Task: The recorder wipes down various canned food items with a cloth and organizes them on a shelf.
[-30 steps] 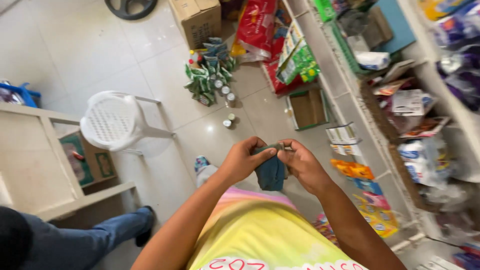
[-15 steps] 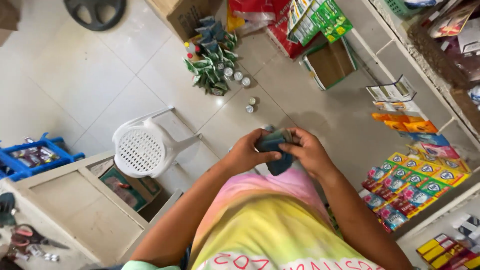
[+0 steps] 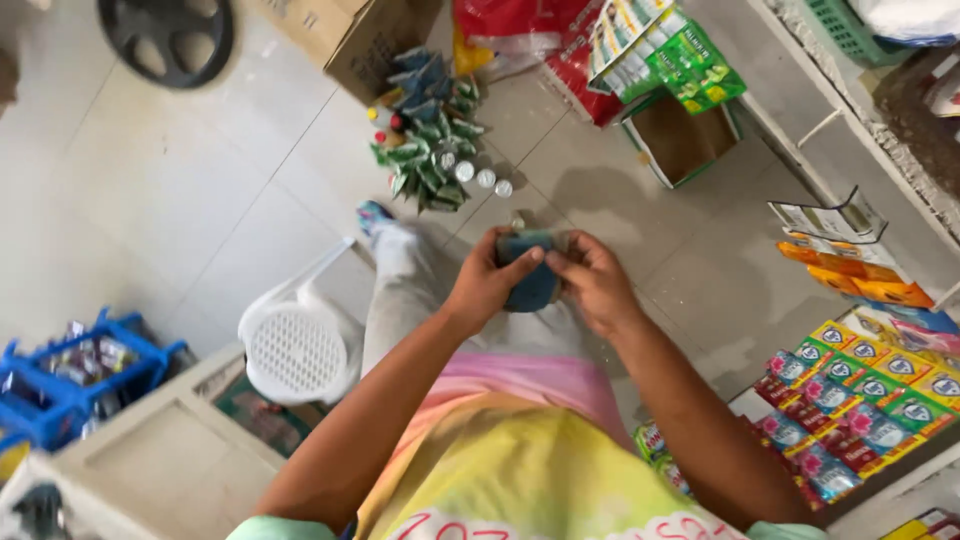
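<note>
Both of my hands meet in front of my body over a tiled shop floor. My left hand (image 3: 487, 285) and my right hand (image 3: 594, 282) each grip a small dark blue pouch-like object (image 3: 527, 275), thumbs pressed on its top. Its lower part hangs between my palms. Below it are my light trousers, and my tie-dye pink and yellow shirt fills the bottom of the view.
A white plastic stool (image 3: 298, 345) stands at my left. Green packets and small bottles (image 3: 425, 130) lie piled on the floor ahead, by cardboard boxes (image 3: 685, 135). Shelves of coloured sachets (image 3: 870, 390) line the right. A blue crate (image 3: 85, 375) and a counter (image 3: 170, 460) are on the left.
The view has swung left, so the stool and floor pile sit differently in view. My hands stay together on the blue object, with fingers shifted slightly over it.
</note>
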